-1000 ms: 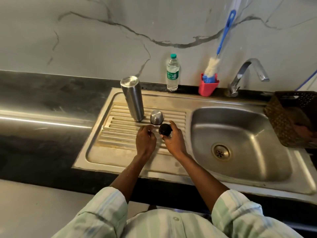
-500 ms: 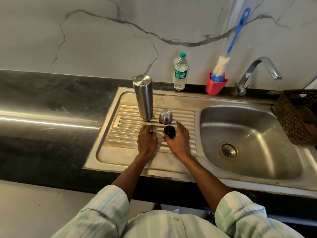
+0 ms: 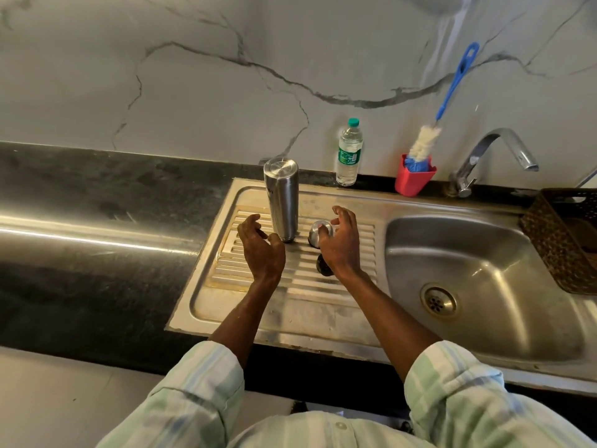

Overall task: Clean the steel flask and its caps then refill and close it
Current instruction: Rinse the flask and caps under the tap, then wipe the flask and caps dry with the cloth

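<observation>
Both hands hover loosely curled: the left hand [image 3: 262, 250] just beside the tall steel flask [image 3: 281, 198], the right hand [image 3: 343, 244] over the small domed steel cap [image 3: 317, 232] and round black cap [image 3: 324, 266].

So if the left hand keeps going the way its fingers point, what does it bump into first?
Most likely the steel flask. The left hand is open, fingers pointing up and right at the flask's lower part, standing on the ribbed drainboard. Depth is hard to judge, so it could pass just in front.
</observation>
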A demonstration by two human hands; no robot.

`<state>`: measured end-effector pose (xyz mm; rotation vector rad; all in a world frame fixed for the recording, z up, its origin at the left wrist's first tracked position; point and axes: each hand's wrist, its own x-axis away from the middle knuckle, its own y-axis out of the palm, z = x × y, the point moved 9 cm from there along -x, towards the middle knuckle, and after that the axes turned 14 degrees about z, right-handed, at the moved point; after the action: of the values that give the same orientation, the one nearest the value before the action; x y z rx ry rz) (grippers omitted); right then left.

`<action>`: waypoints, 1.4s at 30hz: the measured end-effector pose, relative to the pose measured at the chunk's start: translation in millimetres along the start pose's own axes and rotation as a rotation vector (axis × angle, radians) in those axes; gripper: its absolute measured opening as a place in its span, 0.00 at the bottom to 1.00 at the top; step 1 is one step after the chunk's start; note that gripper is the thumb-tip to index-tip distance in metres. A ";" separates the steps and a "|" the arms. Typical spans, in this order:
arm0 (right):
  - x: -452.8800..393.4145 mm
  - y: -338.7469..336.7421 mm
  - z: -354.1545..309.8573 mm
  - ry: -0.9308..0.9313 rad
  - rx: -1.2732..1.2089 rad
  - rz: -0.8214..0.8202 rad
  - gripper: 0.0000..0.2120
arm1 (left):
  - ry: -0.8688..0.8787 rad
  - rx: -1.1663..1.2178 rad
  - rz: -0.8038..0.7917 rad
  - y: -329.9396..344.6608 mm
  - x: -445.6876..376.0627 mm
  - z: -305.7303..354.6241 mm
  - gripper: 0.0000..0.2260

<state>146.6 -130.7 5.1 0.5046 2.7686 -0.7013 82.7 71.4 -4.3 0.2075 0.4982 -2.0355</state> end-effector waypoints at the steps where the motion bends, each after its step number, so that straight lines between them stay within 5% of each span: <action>1: -2.8 -1.6 1.7 0.011 0.000 0.012 0.23 | 0.067 0.010 0.010 -0.7 0.6 7.8 0.20; 5: -10.1 -19.3 18.8 0.056 0.007 0.072 0.20 | 0.316 0.044 -0.142 24.3 32.8 44.1 0.14; 16: -32.5 -178.2 110.6 0.142 0.234 0.318 0.10 | 0.314 0.113 -0.596 150.6 183.8 114.1 0.15; 25: -72.7 -330.1 180.2 0.205 0.271 0.458 0.12 | 0.427 0.091 -0.752 232.2 304.2 167.2 0.20; 34: -156.6 -457.6 248.0 0.217 0.253 0.521 0.11 | 0.304 0.188 -0.827 321.7 406.0 219.9 0.15; 42: -230.2 -459.0 328.6 0.337 0.531 -0.052 0.09 | 0.146 0.221 -0.752 365.9 437.9 240.2 0.14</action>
<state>227.3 -734.7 -14.8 0.7067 2.8840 -1.5054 197.2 -536.2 -35.3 0.3401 0.4826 -2.8298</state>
